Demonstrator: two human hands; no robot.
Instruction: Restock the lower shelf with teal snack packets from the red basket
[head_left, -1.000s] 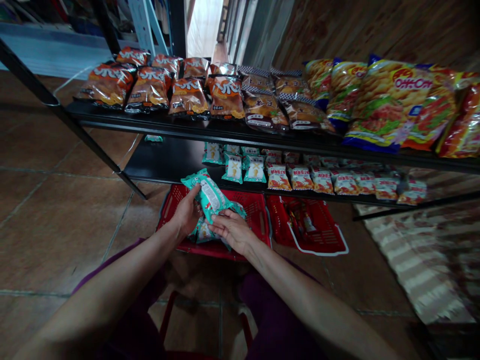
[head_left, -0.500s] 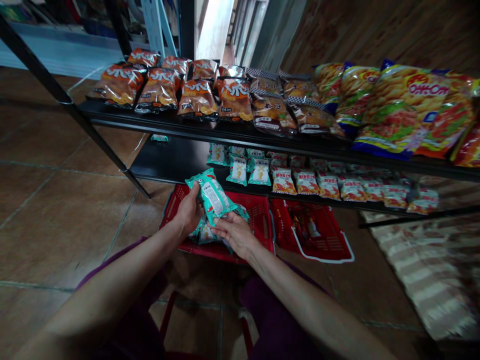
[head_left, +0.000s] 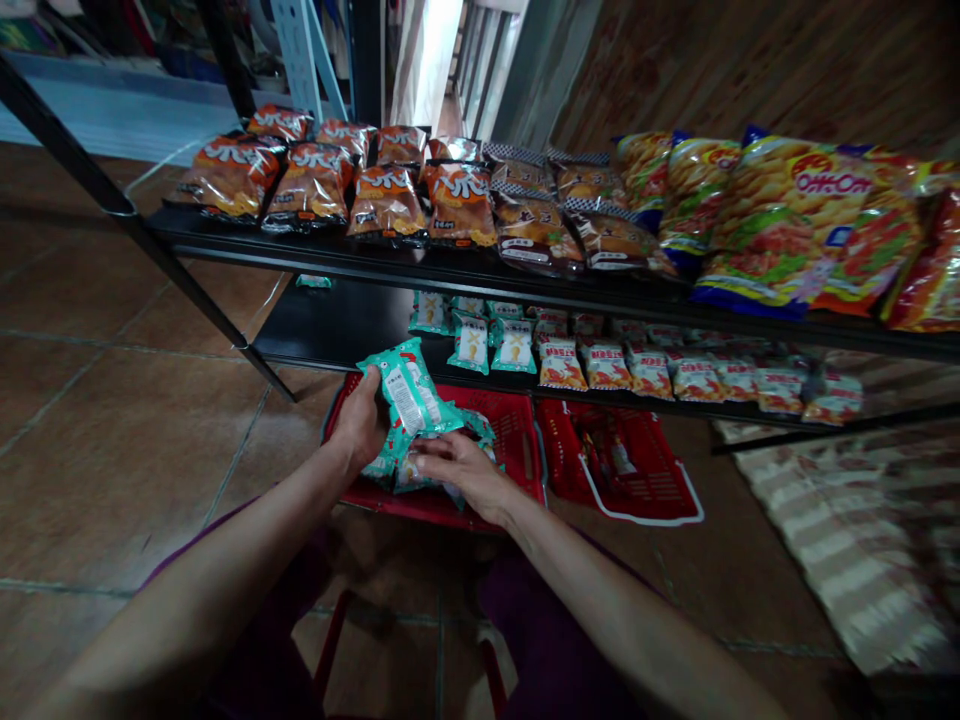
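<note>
A teal snack bag (head_left: 411,400) with a white label is in my left hand (head_left: 360,415), whose thumb presses on its left side. The bag is held tilted above the red basket (head_left: 517,445). My right hand (head_left: 465,470) is just below the bag's lower edge, its fingers stretched and slightly apart over the teal bags (head_left: 412,472) in the basket. Whether its fingertips touch those bags is hard to make out. More teal snack bags (head_left: 472,342) stand on the lower shelf (head_left: 322,325) behind the basket.
Red-and-white snack bags (head_left: 562,362) line the lower shelf to the right. The upper shelf holds orange chip bags (head_left: 386,205), brown bags (head_left: 536,230) and large yellow bags (head_left: 787,220). A second red basket (head_left: 660,480) with a white handle sits right. A black post (head_left: 187,285) rises at left.
My left hand has shifted the teal bag slightly left and turned it more upright. My right hand's fingers have come away from the bag's lower edge. The camera view has moved a little.
</note>
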